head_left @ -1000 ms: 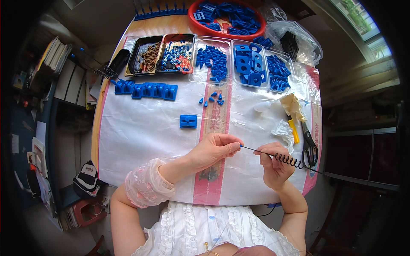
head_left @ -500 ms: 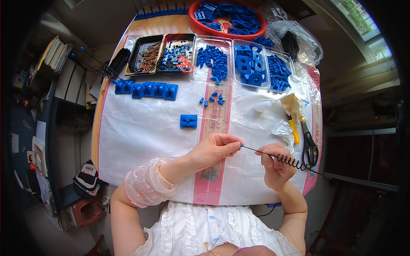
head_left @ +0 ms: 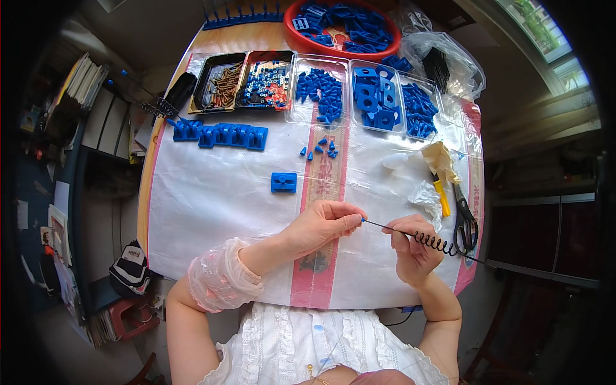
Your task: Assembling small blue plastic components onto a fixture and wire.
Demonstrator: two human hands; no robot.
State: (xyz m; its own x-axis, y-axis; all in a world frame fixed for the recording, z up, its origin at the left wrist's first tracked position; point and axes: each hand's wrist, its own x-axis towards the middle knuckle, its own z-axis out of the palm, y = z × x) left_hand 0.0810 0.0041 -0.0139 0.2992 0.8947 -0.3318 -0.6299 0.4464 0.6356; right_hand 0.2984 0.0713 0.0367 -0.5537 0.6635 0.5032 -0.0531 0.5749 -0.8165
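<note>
A person sits at a desk (head_left: 160,160) covered by a white woven sheet (head_left: 212,212) with a red stripe down its middle. Both bare hands work just above the near part of that sheet. The left hand (head_left: 321,226) has its fingers (head_left: 350,221) pinched together on the straight end of a thin black wire (head_left: 384,226), just right of the red stripe. The right hand (head_left: 414,250) sits close beside it, fingers curled and clamped on the same wire where it turns into a black coiled spring (head_left: 436,244), which trails off toward the sheet's right edge.

Everything else lies on the sheet, farther from the person. 1 small blue block (head_left: 283,182) rests alone left of the stripe, well apart from the hands. A row of joined blue blocks (head_left: 221,135) lies toward the far left. A few tiny blue pieces (head_left: 319,150) are scattered on the stripe. Along the far edge stand 2 dark trays, one of brown screws (head_left: 221,82) and one of small mixed parts (head_left: 264,85), then 3 clear trays of blue parts (head_left: 372,96). A red bowl (head_left: 301,46) of blue parts sits beyond them. At the sheet's right edge, near the spring, lie black scissors (head_left: 467,224) and a yellow-handled tool (head_left: 441,196).
</note>
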